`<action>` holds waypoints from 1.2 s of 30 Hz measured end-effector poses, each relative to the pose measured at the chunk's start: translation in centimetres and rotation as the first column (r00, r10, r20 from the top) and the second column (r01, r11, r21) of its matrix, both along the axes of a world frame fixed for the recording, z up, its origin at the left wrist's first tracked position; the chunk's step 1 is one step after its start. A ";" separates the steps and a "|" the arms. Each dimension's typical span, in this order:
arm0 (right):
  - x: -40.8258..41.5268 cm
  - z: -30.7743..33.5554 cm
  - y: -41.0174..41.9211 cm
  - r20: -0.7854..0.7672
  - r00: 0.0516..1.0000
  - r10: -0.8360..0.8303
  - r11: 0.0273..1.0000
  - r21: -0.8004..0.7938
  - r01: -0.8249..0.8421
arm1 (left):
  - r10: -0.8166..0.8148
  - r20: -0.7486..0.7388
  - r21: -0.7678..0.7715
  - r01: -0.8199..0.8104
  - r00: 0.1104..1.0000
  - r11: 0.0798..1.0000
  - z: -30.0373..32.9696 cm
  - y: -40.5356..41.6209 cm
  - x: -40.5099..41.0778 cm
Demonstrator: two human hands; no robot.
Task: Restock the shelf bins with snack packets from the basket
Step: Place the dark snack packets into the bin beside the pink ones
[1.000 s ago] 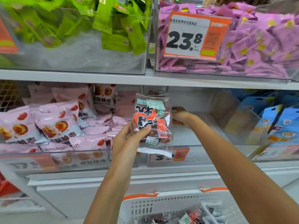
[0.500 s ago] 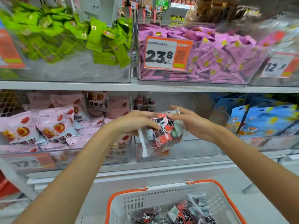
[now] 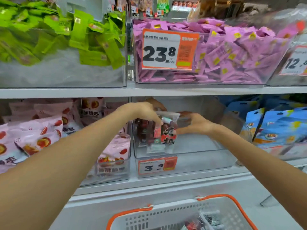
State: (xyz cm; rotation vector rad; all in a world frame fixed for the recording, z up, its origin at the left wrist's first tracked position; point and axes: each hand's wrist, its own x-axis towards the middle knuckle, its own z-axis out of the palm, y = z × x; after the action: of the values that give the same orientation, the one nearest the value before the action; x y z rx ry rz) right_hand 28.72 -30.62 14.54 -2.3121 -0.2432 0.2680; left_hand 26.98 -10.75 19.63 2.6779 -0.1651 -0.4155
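Frame centre: our left hand (image 3: 142, 113) now pinches the snack packet (image 3: 163, 131) lowered into the clear bin (image 3: 199, 156), right hand (image 3: 196, 124) released beside it, nearly placed.

Both bare forearms extend forward and converge toward the scene's centre. The left hand (image 3: 142, 112) is held palm down, its fingers curled downward and pinching the top of a snack packet (image 3: 163, 133). The right hand (image 3: 196, 124) sits just right of it, fingers spread and loosely extended, fingertips touching the packet's right edge. Both wrists are roughly straight.
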 end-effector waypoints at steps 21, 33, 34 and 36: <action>3.5 -3.4 6.7 -0.074 0.994 0.077 0.997 0.022 -0.076 | -0.172 0.273 0.451 0.032 0.947 0.892 -3.9 1.2 2.1; 5.0 -3.7 8.2 -0.136 0.991 -0.012 0.990 -0.138 -0.007 | -0.099 0.522 0.586 -0.272 0.847 0.763 -5.0 0.6 3.6; 5.0 -3.9 8.2 -0.171 0.985 0.020 0.994 -0.099 -0.037 | -0.106 0.531 0.575 -0.266 0.841 0.773 -5.0 0.7 3.6; 4.7 -4.1 8.1 -0.235 0.971 0.042 0.999 -0.019 -0.048 | -0.082 0.499 0.530 -0.229 0.863 0.817 -4.7 0.9 3.5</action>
State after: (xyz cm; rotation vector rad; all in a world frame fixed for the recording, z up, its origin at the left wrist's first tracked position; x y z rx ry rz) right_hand 33.46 -22.52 10.48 -2.2755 -0.1745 0.5656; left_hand 30.52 -9.89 14.91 3.3318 -0.0864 0.3468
